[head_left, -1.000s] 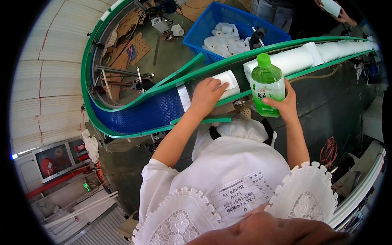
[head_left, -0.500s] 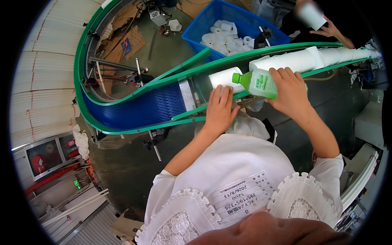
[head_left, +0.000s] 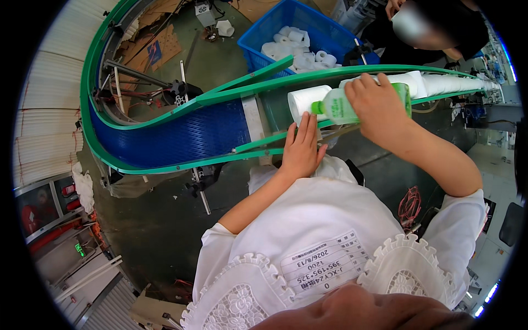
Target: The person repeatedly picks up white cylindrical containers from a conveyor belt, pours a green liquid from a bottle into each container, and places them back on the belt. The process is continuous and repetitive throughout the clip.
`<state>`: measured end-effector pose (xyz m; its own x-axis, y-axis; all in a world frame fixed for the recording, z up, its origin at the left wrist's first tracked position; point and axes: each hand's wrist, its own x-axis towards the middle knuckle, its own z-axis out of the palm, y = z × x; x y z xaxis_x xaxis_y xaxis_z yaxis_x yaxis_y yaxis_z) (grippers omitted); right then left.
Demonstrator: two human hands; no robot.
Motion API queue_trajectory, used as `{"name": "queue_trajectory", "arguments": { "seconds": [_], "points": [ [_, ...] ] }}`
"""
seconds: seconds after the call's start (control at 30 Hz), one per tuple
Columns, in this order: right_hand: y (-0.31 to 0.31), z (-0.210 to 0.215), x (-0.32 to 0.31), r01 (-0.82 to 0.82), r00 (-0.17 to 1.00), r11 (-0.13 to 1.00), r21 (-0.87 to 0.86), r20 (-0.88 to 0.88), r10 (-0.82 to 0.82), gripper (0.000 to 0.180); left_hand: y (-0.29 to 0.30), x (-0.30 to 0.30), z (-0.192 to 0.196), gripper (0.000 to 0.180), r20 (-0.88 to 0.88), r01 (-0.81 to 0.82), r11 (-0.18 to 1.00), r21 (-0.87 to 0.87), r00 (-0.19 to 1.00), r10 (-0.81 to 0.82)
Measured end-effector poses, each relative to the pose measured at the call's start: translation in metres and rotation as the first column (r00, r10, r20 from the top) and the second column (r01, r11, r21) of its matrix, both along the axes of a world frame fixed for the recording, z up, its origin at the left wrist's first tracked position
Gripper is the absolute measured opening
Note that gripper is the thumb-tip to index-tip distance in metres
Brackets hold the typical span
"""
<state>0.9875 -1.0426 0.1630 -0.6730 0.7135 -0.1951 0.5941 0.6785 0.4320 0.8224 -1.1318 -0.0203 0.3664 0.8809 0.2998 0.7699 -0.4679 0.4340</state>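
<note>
Head view: the bottle (head_left: 338, 108) is gripped in the right hand (head_left: 378, 110) and tipped sideways, its cap (head_left: 318, 108) seen against 1 roll (head_left: 301, 99) on the conveyor (head_left: 181, 135). The left hand (head_left: 302, 151) is stretched flat, fingertips (head_left: 305, 116) at the roll's near edge; contact cannot be told.

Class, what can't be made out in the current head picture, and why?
Head view:
Bottle: its middle, behind the right hand.
Blue basket: its bottom, under white rolls.
Conveyor: its upper-left stretch, cut off by the top edge.
Far rolls: too small to count.
</note>
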Motion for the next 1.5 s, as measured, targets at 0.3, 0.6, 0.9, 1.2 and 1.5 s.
{"name": "queue_trajectory", "arguments": {
  "seconds": [0.3,0.6,0.9,1.2,1.5],
  "points": [
    [0.009,0.009,-0.024,-0.076,0.966,0.995,0.057,0.251,0.060,0.040,-0.002,-0.002,0.001,0.068,-0.091,-0.013,0.999,0.053,0.996,0.018],
    [0.004,0.012,-0.053,-0.119,0.942,0.993,0.013,0.319,0.109,0.041,-0.001,-0.001,-0.005,0.063,-0.137,0.004,0.995,0.102,0.991,0.011],
    [0.019,0.010,-0.019,-0.112,0.931,0.991,0.069,0.355,0.081,0.037,-0.001,0.000,0.000,0.064,-0.178,-0.014,0.996,0.093,0.984,0.030],
    [0.009,0.008,-0.053,-0.172,0.937,0.985,0.010,0.311,0.160,0.040,-0.003,0.001,-0.001,0.061,-0.185,-0.003,0.997,0.073,0.983,0.017],
    [0.027,0.004,0.009,-0.087,0.926,0.991,0.103,0.374,0.042,0.037,-0.002,0.004,0.007,0.069,-0.158,-0.045,0.999,-0.007,0.987,0.043]
  ]
}}
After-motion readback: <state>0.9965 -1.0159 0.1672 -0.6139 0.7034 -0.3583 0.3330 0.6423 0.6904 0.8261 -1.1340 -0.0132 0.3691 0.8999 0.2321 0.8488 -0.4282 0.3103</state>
